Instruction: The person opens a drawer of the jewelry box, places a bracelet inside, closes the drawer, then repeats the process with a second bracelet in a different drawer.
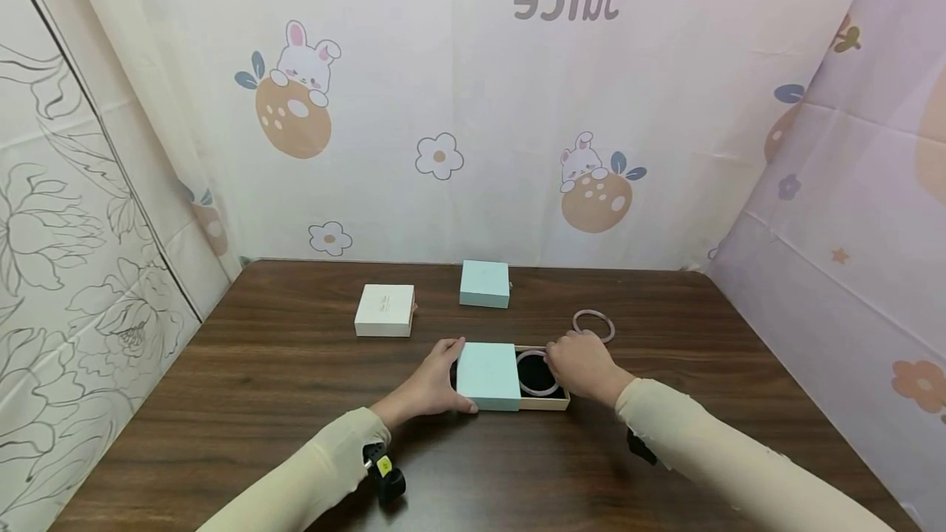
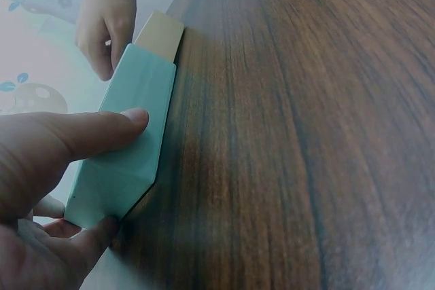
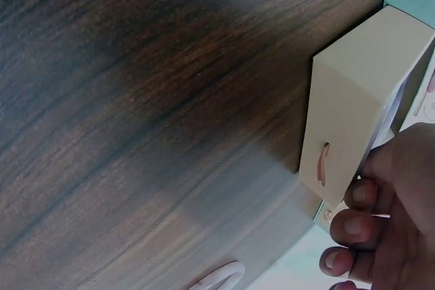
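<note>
A mint-green drawer box [image 1: 488,376] lies on the table, its cream drawer [image 1: 544,404] pulled out to the right. Inside the black-lined drawer sits a pale pinkish bangle [image 1: 538,392]. My left hand [image 1: 430,384] grips the green sleeve from its left side, the thumb [image 2: 129,123] along the near wall. At the drawer's right end, my right hand [image 1: 584,364] has curled fingers and pinches the bangle's edge, partly hiding it. A pink pull loop [image 3: 323,164] shows on the drawer's end in the right wrist view.
A second pale bangle [image 1: 594,325] lies just beyond my right hand. Farther back stand a white box [image 1: 385,310] on the left and another mint-green box [image 1: 484,284] near the middle. A printed curtain [image 1: 443,105] hangs behind the brown wooden table [image 1: 281,368].
</note>
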Available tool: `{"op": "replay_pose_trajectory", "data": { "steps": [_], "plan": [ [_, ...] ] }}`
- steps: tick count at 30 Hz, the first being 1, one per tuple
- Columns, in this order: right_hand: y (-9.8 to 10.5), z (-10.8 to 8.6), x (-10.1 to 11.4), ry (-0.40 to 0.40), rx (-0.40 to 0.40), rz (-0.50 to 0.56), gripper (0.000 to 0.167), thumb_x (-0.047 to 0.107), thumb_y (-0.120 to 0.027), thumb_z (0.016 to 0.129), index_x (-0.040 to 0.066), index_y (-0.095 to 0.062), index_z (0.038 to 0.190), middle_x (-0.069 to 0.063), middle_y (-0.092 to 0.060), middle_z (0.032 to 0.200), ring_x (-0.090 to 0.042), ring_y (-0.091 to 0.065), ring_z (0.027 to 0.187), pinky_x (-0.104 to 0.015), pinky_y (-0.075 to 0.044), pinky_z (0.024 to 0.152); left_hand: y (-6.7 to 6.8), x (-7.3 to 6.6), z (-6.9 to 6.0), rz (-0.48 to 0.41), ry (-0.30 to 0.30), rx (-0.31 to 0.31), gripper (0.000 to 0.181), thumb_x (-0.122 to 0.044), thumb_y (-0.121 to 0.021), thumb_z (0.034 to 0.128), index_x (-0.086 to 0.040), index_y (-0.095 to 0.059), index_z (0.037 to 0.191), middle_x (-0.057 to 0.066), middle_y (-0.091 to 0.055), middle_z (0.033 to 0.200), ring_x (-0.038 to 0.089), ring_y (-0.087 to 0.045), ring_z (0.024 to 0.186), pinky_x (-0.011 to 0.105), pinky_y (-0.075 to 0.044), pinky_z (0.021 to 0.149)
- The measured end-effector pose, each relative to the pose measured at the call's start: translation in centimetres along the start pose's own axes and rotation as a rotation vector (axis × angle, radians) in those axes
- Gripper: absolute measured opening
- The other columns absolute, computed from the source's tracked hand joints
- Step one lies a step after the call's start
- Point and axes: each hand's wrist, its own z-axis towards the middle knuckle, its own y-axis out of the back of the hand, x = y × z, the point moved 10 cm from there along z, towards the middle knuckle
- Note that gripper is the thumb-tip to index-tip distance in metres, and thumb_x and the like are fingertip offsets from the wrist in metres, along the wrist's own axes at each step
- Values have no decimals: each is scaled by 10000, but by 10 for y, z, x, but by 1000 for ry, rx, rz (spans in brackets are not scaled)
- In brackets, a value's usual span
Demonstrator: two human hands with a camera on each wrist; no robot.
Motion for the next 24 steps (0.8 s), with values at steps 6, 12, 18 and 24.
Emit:
{"op": "replay_pose_trajectory", "data": {
  "steps": [6,12,18,24],
  "plan": [
    [-1,0,2,34,-34,-37,307,139,-659,863,120,-530,585,-5,-490,533,-194,-499,524,-318,-392,457,0,-2,0,3,-15,-1,1065,-219,-884,665,103,-246,1456,243,-321,1413,352,-397,1259,458,-380,985],
    [1,0,3,32,-52,-40,365,167,-669,863,142,-478,552,12,-462,511,-192,-503,522,-326,-400,449,0,-1,0,3,-17,-1,1065,-223,-883,667,102,-246,1456,242,-319,1412,352,-394,1260,457,-381,984],
    [-1,0,-2,-2,-16,12,463,186,-615,905,182,-376,509,53,-345,475,-156,-423,482,-312,-348,440,0,0,0,0,-10,1,1065,-223,-882,670,99,-242,1459,239,-317,1416,353,-392,1261,456,-383,982],
    [-4,-5,-12,-55,25,70,457,161,-545,935,186,-372,513,63,-304,476,-112,-297,461,-283,-241,451,-1,0,0,-1,-6,2,1062,-219,-880,671,97,-243,1460,239,-316,1418,348,-398,1254,455,-384,983]
  ]
}}
